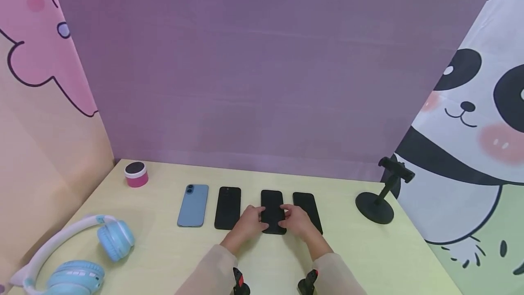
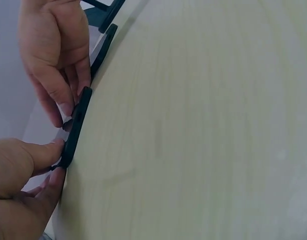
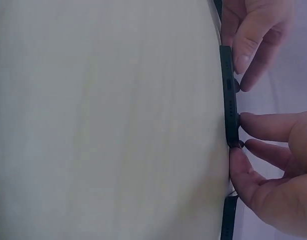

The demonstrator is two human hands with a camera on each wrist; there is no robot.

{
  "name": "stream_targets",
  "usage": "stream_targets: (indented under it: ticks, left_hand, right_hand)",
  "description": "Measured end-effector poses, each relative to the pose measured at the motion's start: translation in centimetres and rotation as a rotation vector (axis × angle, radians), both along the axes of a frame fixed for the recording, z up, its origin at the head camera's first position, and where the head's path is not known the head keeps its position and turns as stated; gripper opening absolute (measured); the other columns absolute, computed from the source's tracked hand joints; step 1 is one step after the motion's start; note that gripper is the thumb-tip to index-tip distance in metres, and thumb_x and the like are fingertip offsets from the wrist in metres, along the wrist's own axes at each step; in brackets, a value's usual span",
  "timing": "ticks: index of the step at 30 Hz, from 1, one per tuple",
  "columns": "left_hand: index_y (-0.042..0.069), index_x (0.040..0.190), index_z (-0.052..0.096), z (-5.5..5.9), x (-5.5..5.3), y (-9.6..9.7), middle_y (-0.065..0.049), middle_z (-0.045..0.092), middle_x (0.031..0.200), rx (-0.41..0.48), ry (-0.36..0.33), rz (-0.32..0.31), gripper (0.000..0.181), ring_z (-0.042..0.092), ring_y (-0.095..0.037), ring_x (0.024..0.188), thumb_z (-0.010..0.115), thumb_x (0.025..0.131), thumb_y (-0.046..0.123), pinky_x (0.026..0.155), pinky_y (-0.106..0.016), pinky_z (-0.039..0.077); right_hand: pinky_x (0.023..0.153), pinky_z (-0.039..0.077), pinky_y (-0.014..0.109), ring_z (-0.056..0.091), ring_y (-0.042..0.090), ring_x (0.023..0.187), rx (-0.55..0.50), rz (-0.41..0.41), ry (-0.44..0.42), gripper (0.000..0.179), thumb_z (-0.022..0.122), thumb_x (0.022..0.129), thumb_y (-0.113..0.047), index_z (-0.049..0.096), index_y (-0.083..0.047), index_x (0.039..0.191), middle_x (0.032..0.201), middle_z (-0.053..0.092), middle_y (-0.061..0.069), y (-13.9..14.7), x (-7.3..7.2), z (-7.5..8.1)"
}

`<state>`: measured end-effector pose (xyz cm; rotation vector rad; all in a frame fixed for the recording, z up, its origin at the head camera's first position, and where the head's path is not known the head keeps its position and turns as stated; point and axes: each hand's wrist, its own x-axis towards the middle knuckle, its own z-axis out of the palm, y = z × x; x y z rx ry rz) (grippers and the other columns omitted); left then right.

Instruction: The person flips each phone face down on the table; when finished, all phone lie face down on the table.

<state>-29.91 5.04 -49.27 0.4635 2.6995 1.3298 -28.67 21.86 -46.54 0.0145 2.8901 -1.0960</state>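
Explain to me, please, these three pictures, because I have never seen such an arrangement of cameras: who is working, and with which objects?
There is no machine; a person works with a bare left hand and right hand. The widest picture comes from a camera worn on the head, looking forward and down. The other two come from one camera on each wrist, so they look turned sideways.

On the pale table, from left to right, lie a blue phone, a black phone, a second black phone and a third black phone. Both hands hold the second black phone by its sides. Around them are headphones, a pink-and-white round container and a black stand.
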Motion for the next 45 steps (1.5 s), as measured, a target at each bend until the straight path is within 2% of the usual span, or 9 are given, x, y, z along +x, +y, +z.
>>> stream_targets:
  ticks: [7, 11, 14, 19, 29, 34, 39, 45]
  left_hand:
    - [-0.008, 0.131, 0.056, 0.2, 0.1, 0.1, -0.008, 0.045, 0.09, -0.034, 0.009, 0.018, 0.052, 0.047, -0.02, 0.078, 0.075, 0.085, 0.007, 0.076, -0.039, 0.045]
    - [-0.008, 0.129, 0.057, 0.2, 0.0, 0.2, -0.01, 0.047, 0.092, -0.062, 0.024, 0.012, 0.051, 0.048, -0.021, 0.08, 0.075, 0.085, 0.008, 0.078, -0.04, 0.046]
    - [-0.008, 0.129, 0.057, 0.3, 0.0, 0.2, -0.016, 0.051, 0.101, -0.087, 0.025, 0.006, 0.05, 0.053, -0.025, 0.088, 0.075, 0.086, 0.009, 0.085, -0.042, 0.047]
    - [-0.007, 0.128, 0.058, 0.5, 0.0, 0.1, -0.023, 0.051, 0.111, -0.111, 0.021, 0.002, 0.049, 0.055, -0.031, 0.102, 0.076, 0.086, 0.009, 0.092, -0.045, 0.045]
    - [-0.009, 0.129, 0.057, 0.2, -0.2, -0.1, -0.009, 0.046, 0.092, -0.08, 0.027, -0.04, 0.048, 0.047, -0.02, 0.079, 0.074, 0.087, 0.008, 0.076, -0.038, 0.045]
    - [-0.008, 0.129, 0.057, 0.3, -0.1, -0.2, -0.008, 0.044, 0.088, -0.067, 0.024, -0.05, 0.047, 0.046, -0.019, 0.077, 0.073, 0.088, 0.007, 0.073, -0.036, 0.044]
    - [-0.008, 0.128, 0.057, 0.2, -0.2, -0.4, -0.007, 0.044, 0.086, -0.039, 0.04, -0.08, 0.044, 0.044, -0.018, 0.075, 0.071, 0.088, 0.006, 0.069, -0.033, 0.042]
    - [-0.01, 0.126, 0.057, -0.1, -0.3, -0.8, -0.008, 0.045, 0.084, 0.014, 0.061, -0.118, 0.041, 0.043, -0.017, 0.075, 0.07, 0.088, 0.003, 0.066, -0.029, 0.04]
  right_hand:
    - [0.085, 0.048, 0.049, 0.058, 0.034, 0.099, 0.029, -0.034, -0.016, 0.051, 0.076, 0.078, 0.002, 0.061, 0.003, 0.127, 0.106, 0.062, 0.018, -0.6, -0.2, 0.6]
    - [0.08, 0.05, 0.046, 0.058, 0.032, 0.093, -0.049, -0.073, -0.029, 0.05, 0.072, 0.077, 0.008, 0.062, 0.003, 0.125, 0.101, 0.062, 0.017, -0.7, -0.2, 0.7]
    - [0.077, 0.05, 0.044, 0.057, 0.031, 0.089, -0.11, -0.085, -0.033, 0.05, 0.069, 0.077, 0.012, 0.062, 0.004, 0.125, 0.099, 0.061, 0.016, -0.6, -0.2, 0.7]
    - [0.074, 0.05, 0.041, 0.057, 0.029, 0.085, -0.136, -0.072, -0.036, 0.051, 0.068, 0.076, 0.013, 0.061, 0.004, 0.126, 0.097, 0.06, 0.015, -0.6, -0.1, 0.8]
    - [0.07, 0.048, 0.037, 0.058, 0.024, 0.081, -0.211, -0.044, -0.038, 0.051, 0.069, 0.077, 0.012, 0.059, 0.005, 0.127, 0.096, 0.061, 0.015, 0.1, 0.1, 1.0]
    - [0.069, 0.047, 0.034, 0.055, 0.022, 0.078, -0.291, -0.041, -0.055, 0.051, 0.069, 0.08, 0.012, 0.059, 0.004, 0.129, 0.097, 0.057, 0.016, 0.3, 0.0, 1.2]
    - [0.074, 0.051, 0.035, 0.054, 0.022, 0.081, -0.402, -0.012, -0.053, 0.051, 0.068, 0.081, 0.014, 0.057, 0.005, 0.13, 0.103, 0.054, 0.02, 0.4, -0.2, 1.4]
    - [0.075, 0.051, 0.035, 0.053, 0.022, 0.081, -0.466, 0.018, -0.05, 0.05, 0.067, 0.082, 0.014, 0.056, 0.007, 0.13, 0.103, 0.052, 0.022, 0.3, -0.1, 1.8]
